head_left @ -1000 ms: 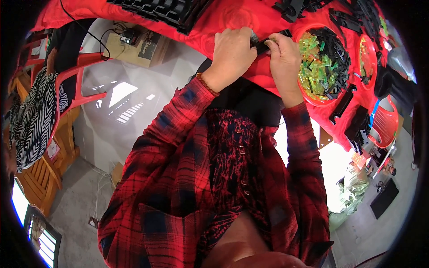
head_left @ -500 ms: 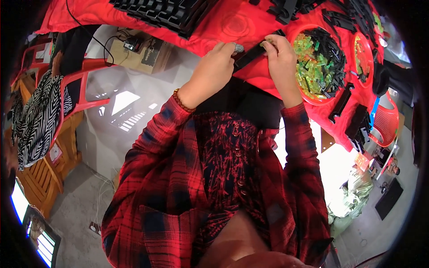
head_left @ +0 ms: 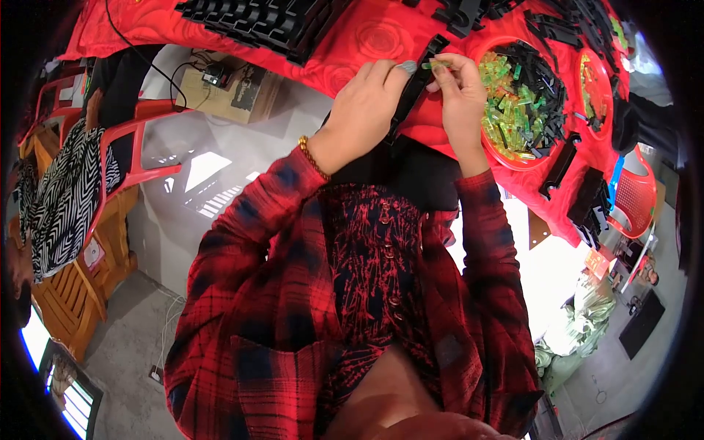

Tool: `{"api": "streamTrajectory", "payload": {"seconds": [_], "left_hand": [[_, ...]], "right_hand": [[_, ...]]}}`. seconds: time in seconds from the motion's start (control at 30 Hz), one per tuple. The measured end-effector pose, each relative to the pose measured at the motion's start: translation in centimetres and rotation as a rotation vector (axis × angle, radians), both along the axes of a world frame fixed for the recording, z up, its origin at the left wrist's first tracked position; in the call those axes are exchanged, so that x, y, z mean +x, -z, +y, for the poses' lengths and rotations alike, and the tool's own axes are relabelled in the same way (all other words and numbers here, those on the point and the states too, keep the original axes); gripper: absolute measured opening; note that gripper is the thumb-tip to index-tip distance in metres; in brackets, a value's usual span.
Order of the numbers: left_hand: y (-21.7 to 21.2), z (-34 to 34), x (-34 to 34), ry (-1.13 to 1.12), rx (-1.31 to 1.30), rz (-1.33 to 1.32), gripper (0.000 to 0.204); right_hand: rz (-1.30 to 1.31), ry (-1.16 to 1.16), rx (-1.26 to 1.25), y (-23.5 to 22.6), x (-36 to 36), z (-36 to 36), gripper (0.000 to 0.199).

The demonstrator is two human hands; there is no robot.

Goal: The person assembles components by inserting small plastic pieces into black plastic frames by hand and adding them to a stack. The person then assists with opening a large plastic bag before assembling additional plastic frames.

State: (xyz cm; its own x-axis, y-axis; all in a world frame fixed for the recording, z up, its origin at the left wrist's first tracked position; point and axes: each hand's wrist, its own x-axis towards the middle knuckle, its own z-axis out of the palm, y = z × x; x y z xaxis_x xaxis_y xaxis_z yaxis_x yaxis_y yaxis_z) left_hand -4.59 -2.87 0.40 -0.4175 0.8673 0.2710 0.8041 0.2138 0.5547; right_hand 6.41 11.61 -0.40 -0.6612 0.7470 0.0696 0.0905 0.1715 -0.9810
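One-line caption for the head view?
Left hand holds a long black strip; right hand pinches a small green piece at it.

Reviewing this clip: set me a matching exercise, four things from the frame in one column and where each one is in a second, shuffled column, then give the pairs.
Things:
1. long black strip
2. small green piece
3. round red bowl
4. stack of black parts

Places:
A. pinched in the fingertips of the right hand
B. on the red cloth beyond the left hand, toward the top of the picture
C. held by the left hand, slanting between the two hands
D. just to the right of the right hand, holding green and black pieces

Pairs: 1-C, 2-A, 3-D, 4-B
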Motion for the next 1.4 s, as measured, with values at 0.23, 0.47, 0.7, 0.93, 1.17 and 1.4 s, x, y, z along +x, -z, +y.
{"api": "streamTrajectory", "payload": {"seconds": [0.23, 0.47, 0.7, 0.93, 1.17, 1.4], "left_hand": [[-0.9, 1.8, -2.4, 0.275, 0.111, 0.114, 0.048], [-1.0, 3.4, -3.6, 0.445, 0.112, 0.303, 0.047], [-0.7, 3.8, -3.8, 0.392, 0.092, 0.424, 0.030], [-0.7, 4.1, -4.6, 0.408, 0.140, 0.423, 0.021], [-1.1, 2.8, -4.6, 0.349, 0.043, 0.437, 0.032], [0.3, 0.4, -3.4, 0.237, 0.039, 0.203, 0.038]], "right_hand": [[0.201, 0.173, -0.068, -0.7, 0.7, -0.3, 0.015], [0.243, 0.301, -0.070, -2.7, 2.2, 0.3, 0.018], [0.163, 0.304, -0.021, -3.4, 3.6, -0.6, 0.017], [0.165, 0.354, -0.089, -2.6, 4.4, -1.7, 0.017], [0.109, 0.301, -0.146, -2.9, 4.3, -3.3, 0.019], [0.036, 0.217, -0.081, -3.5, 4.1, -3.4, 0.021]]}}
